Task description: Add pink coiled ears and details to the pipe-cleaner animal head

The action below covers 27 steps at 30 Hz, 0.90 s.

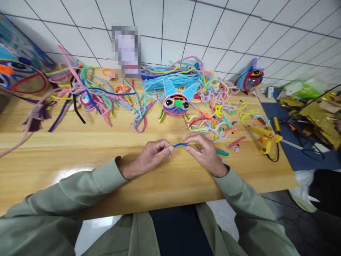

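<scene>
Between my hands, a short blue pipe cleaner [180,144] bows slightly upward over the table. My left hand [156,155] pinches its left end with thumb and fingers. At the other end, my right hand [204,152] grips it the same way. Beyond my hands stands a round animal face made of pipe cleaners [176,105], with light-blue pointed ears, black eyes and a green nose. A teal-green strip [222,152] lies on the table just right of my right hand.
Loose pipe cleaners [106,94] crowd the left back, and a blue bundle [170,82] lies along the wall. Cut pieces are scattered at right, near a yellow glue gun [265,138] with a cord. A second pipe-cleaner figure [250,79] leans by the wall. Gold foil [319,117] lies far right.
</scene>
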Tool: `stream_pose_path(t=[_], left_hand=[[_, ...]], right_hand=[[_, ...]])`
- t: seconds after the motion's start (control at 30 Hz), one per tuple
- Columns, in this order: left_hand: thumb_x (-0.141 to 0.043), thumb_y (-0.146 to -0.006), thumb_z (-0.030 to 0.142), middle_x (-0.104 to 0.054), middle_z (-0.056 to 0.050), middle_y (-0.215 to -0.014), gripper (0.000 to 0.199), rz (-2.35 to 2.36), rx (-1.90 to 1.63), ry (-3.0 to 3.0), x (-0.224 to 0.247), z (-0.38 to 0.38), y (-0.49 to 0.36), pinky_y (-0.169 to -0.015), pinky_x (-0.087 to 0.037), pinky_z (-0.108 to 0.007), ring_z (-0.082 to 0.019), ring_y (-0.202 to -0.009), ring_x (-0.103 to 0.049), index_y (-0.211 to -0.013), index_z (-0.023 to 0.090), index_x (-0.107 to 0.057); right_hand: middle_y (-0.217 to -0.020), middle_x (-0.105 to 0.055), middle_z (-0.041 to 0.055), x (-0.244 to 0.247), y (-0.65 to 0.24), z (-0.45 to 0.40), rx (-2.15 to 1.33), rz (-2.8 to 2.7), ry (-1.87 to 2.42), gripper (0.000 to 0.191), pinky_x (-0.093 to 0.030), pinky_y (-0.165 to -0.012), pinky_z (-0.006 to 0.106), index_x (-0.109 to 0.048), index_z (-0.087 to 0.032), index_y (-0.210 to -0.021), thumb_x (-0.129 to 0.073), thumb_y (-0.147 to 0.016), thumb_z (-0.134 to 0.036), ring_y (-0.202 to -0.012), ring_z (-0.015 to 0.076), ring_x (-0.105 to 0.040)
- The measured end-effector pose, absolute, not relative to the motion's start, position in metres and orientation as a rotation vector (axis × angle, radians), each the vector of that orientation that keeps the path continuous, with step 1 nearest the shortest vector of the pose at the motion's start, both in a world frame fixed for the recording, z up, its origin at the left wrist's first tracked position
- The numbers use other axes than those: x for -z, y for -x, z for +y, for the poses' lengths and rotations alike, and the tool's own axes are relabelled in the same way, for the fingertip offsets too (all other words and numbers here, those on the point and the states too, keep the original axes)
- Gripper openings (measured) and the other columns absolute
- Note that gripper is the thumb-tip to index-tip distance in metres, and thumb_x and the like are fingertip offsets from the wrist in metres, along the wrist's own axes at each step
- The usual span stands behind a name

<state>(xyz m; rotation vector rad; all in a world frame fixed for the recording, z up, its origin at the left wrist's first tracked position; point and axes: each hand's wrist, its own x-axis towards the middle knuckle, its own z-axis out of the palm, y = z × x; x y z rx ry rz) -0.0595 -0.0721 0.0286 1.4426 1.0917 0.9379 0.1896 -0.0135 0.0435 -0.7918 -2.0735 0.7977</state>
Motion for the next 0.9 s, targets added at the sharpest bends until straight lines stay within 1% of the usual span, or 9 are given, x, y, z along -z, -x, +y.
stream_pose_path(t=[0.13,0.27,0.37,0.47,0.57,0.63,0.7,0.8,0.9], left_hand=[[-0.064,-0.105,0.035,-0.070,0.000,-0.073,0.030,1.077,-0.924,-1.449,-0.030,-0.074,0.059,-0.066,-0.047,-0.023,-0.011,-0.067,-0.060,-0.083,0.016,-0.072],[-0.062,-0.107,0.031,-0.071,0.000,-0.073,0.030,1.059,-0.933,-1.527,-0.024,-0.073,0.059,-0.065,-0.049,-0.022,-0.011,-0.066,-0.062,-0.083,0.017,-0.072],[-0.060,-0.110,0.026,-0.074,-0.001,-0.077,0.026,1.035,-0.990,-1.725,-0.020,-0.072,0.060,-0.066,-0.051,-0.022,-0.012,-0.067,-0.066,-0.088,0.017,-0.071],[-0.059,-0.111,0.023,-0.075,-0.002,-0.079,0.023,0.988,-1.092,-2.047,-0.018,-0.072,0.060,-0.069,-0.051,-0.025,-0.013,-0.070,-0.066,-0.092,0.018,-0.071],[-0.060,-0.112,0.024,-0.073,-0.002,-0.076,0.024,0.963,-1.153,-2.173,-0.021,-0.072,0.060,-0.070,-0.051,-0.027,-0.014,-0.070,-0.064,-0.091,0.019,-0.071],[-0.065,-0.110,0.029,-0.073,-0.002,-0.078,0.019,1.000,-1.110,-2.046,-0.026,-0.074,0.060,-0.069,-0.050,-0.026,-0.014,-0.069,-0.064,-0.097,0.019,-0.073],[-0.065,-0.109,0.037,-0.072,-0.001,-0.080,0.023,1.014,-1.001,-1.834,-0.034,-0.075,0.060,-0.066,-0.049,-0.025,-0.013,-0.068,-0.062,-0.101,0.018,-0.074],[-0.057,-0.110,0.044,-0.069,-0.001,-0.077,0.037,0.976,-0.830,-1.571,-0.044,-0.075,0.059,-0.065,-0.047,-0.025,-0.012,-0.067,-0.057,-0.091,0.017,-0.074],[-0.060,-0.106,0.051,-0.068,-0.002,-0.075,0.043,0.982,-0.741,-1.388,-0.047,-0.073,0.057,-0.062,-0.043,-0.025,-0.012,-0.064,-0.053,-0.084,0.016,-0.072]], right_hand=[[-0.105,-0.082,0.0054,-0.045,-0.189,-0.013,-0.821,-2.063,0.747,0.006,-0.064,-0.091,0.042,-0.077,-0.028,-0.108,-0.077,-0.103,-0.024,-0.100,0.0233,-0.078],[-0.103,-0.082,0.0052,-0.044,-0.189,-0.012,-0.933,-2.010,0.700,0.003,-0.062,-0.089,0.040,-0.080,-0.028,-0.104,-0.077,-0.104,-0.030,-0.097,0.0220,-0.077],[-0.096,-0.079,0.0043,-0.042,-0.189,-0.012,-1.149,-1.901,0.708,0.014,-0.060,-0.084,0.037,-0.081,-0.027,-0.097,-0.079,-0.104,-0.039,-0.090,0.0202,-0.075],[-0.091,-0.077,0.0032,-0.042,-0.188,-0.013,-1.423,-1.751,0.735,0.026,-0.058,-0.078,0.034,-0.079,-0.025,-0.089,-0.084,-0.099,-0.048,-0.085,0.0186,-0.071],[-0.090,-0.076,0.0021,-0.042,-0.187,-0.014,-1.532,-1.644,0.746,0.026,-0.057,-0.077,0.032,-0.079,-0.026,-0.087,-0.088,-0.096,-0.049,-0.084,0.0174,-0.070],[-0.092,-0.077,0.0020,-0.043,-0.186,-0.014,-1.499,-1.635,0.761,0.024,-0.058,-0.080,0.033,-0.081,-0.027,-0.090,-0.088,-0.096,-0.049,-0.086,0.0176,-0.070],[-0.093,-0.077,0.0026,-0.042,-0.185,-0.013,-1.436,-1.647,0.787,0.024,-0.059,-0.083,0.035,-0.082,-0.027,-0.092,-0.088,-0.095,-0.050,-0.089,0.0185,-0.071],[-0.095,-0.078,0.0033,-0.041,-0.184,-0.013,-1.357,-1.654,0.824,0.023,-0.060,-0.085,0.036,-0.083,-0.028,-0.093,-0.088,-0.095,-0.051,-0.091,0.0193,-0.072],[-0.095,-0.079,0.0031,-0.040,-0.184,-0.014,-1.316,-1.649,0.838,0.021,-0.060,-0.085,0.036,-0.083,-0.028,-0.093,-0.087,-0.095,-0.049,-0.091,0.0191,-0.073]])
